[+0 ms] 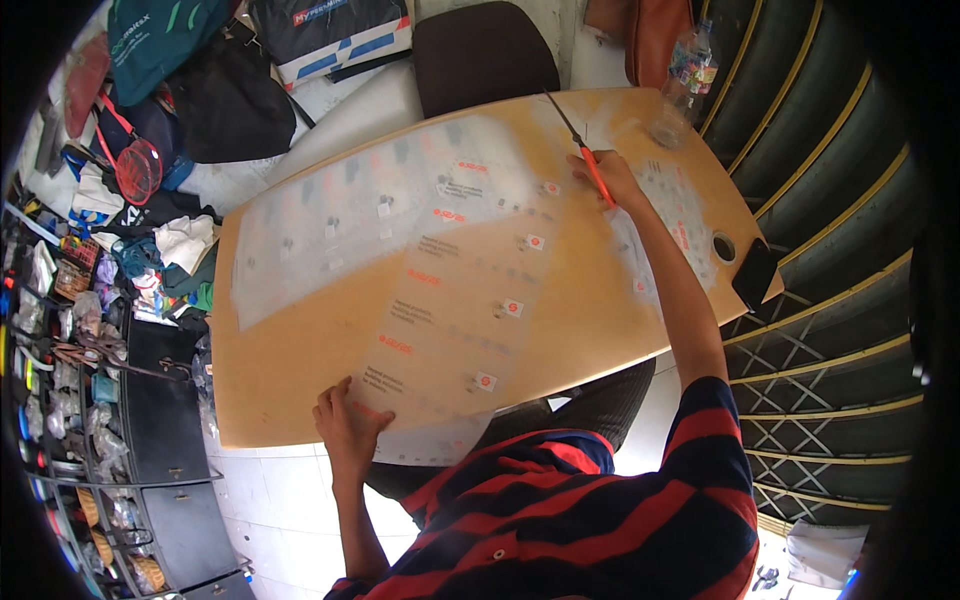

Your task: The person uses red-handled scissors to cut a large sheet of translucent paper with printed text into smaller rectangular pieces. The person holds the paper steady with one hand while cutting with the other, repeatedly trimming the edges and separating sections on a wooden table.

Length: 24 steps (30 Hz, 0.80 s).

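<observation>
In my right hand [618, 180] is a pair of scissors [592, 165] with orange handles and dark blades, the tips aimed at the far edge of the table. My fingers are closed on the handles. A long translucent plastic sheet [452, 300] with red and dark print lies aslant across the table, its near end hanging over the front edge. My left hand [350, 428] rests at the sheet's near left edge, thumb and fingers spread apart. Beyond it, a wider translucent printed sheet [320, 225] lies across the table's far left.
Another piece of printed plastic [672, 235] lies under my right forearm. On the right of the wooden table [285, 385] are a tape roll [724, 247], a black phone [756, 275] and a clear bottle [684, 90]. A dark chair [485, 55] stands beyond; crowded shelves [90, 370] line the left.
</observation>
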Motion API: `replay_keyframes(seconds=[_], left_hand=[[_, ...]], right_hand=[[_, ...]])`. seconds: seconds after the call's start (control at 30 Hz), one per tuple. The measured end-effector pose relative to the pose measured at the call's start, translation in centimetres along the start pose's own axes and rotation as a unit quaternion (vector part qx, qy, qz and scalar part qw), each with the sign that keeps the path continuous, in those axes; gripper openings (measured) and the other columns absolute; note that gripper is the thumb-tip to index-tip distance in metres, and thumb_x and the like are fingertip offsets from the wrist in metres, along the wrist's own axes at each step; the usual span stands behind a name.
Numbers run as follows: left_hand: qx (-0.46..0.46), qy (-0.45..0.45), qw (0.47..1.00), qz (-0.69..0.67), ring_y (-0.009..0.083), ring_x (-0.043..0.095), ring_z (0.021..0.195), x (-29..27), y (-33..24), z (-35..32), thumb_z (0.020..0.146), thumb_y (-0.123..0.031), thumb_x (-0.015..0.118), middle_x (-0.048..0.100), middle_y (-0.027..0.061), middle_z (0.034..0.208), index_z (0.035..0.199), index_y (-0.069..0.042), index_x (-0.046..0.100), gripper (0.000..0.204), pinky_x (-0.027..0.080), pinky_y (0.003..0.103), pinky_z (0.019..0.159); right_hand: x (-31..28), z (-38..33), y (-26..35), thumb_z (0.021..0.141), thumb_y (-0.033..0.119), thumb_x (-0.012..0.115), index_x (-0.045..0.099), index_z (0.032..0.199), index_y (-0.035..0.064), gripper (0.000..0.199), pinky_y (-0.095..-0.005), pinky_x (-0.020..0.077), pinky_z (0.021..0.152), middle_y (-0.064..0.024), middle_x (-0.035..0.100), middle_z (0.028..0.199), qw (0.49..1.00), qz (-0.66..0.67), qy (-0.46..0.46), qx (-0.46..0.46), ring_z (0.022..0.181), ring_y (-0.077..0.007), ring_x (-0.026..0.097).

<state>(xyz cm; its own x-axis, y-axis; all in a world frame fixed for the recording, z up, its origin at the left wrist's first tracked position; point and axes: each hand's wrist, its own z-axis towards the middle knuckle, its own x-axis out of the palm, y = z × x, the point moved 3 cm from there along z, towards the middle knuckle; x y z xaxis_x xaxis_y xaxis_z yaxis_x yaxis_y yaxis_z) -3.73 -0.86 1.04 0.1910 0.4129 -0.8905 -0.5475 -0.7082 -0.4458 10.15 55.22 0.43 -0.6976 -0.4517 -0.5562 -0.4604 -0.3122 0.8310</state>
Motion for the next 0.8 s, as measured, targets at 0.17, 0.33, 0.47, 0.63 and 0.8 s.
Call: replay_keyframes(seconds=[0.17, 0.33, 0.47, 0.63, 0.8], left_hand=[[-0.113, 0.06, 0.98, -0.149, 0.034, 0.064, 0.092, -0.6, 0.6, 1.7, 0.067, -0.006, 0.085, 0.062, 0.0188, 0.103, 0.132, -0.001, 0.049, 0.075, 0.052, 0.04, 0.085], [0.115, 0.043, 0.981, -0.151, 0.0321, 0.063, 0.079, -1.6, 2.8, 3.3, 0.081, -0.003, 0.073, 0.064, 0.0177, 0.085, 0.108, 0.003, 0.064, 0.029, 0.05, 0.036, 0.073], [0.182, 0.048, 0.968, -0.166, 0.0294, 0.064, 0.078, -2.5, 1.3, 8.1, 0.087, -0.007, 0.068, 0.066, 0.0178, 0.088, 0.101, 0.003, 0.066, 0.017, 0.049, 0.035, 0.072], [0.146, 0.128, 0.954, -0.229, 0.0181, 0.065, 0.082, -0.6, 1.8, 16.8, 0.09, -0.016, 0.069, 0.071, 0.0138, 0.091, 0.108, -0.001, 0.068, 0.024, 0.05, 0.034, 0.075], [0.194, 0.099, 0.959, -0.181, 0.0254, 0.064, 0.095, 2.5, 1.5, 20.8, 0.087, -0.02, 0.071, 0.069, 0.0114, 0.102, 0.115, -0.006, 0.067, 0.031, 0.048, 0.039, 0.086]], right_hand=[[-0.4, -0.6, 1.3, 0.088, 0.049, 0.07, 0.068, 0.091, -0.0016, 0.051, -0.0291, 0.0399, 0.038, -0.0025, 0.054, 0.06, 1.0, -0.005, -0.01, -0.022, 0.045, -0.0117, 0.053], [1.7, -7.0, 4.6, 0.092, 0.057, 0.06, 0.062, 0.09, 0.0004, 0.057, -0.0305, 0.048, 0.05, -0.0052, 0.062, 0.074, 0.989, 0.093, 0.091, -0.072, 0.051, -0.0144, 0.055], [2.6, -17.4, 5.8, 0.095, 0.069, 0.042, 0.055, 0.105, 0.0012, 0.069, -0.0268, 0.0467, 0.054, -0.0047, 0.057, 0.087, 0.944, 0.175, 0.266, -0.088, 0.064, -0.0099, 0.054], [4.9, -29.1, 5.0, 0.086, 0.063, 0.053, 0.055, 0.111, -0.0013, 0.069, -0.0273, 0.0482, 0.057, -0.0026, 0.055, 0.08, 0.903, 0.199, 0.375, -0.066, 0.064, -0.0093, 0.055], [6.0, -37.6, 7.9, 0.089, 0.081, 0.027, 0.061, 0.092, -0.0008, 0.089, -0.0284, 0.0453, 0.053, -0.0035, 0.057, 0.06, 0.878, 0.164, 0.449, -0.033, 0.055, -0.014, 0.057]])
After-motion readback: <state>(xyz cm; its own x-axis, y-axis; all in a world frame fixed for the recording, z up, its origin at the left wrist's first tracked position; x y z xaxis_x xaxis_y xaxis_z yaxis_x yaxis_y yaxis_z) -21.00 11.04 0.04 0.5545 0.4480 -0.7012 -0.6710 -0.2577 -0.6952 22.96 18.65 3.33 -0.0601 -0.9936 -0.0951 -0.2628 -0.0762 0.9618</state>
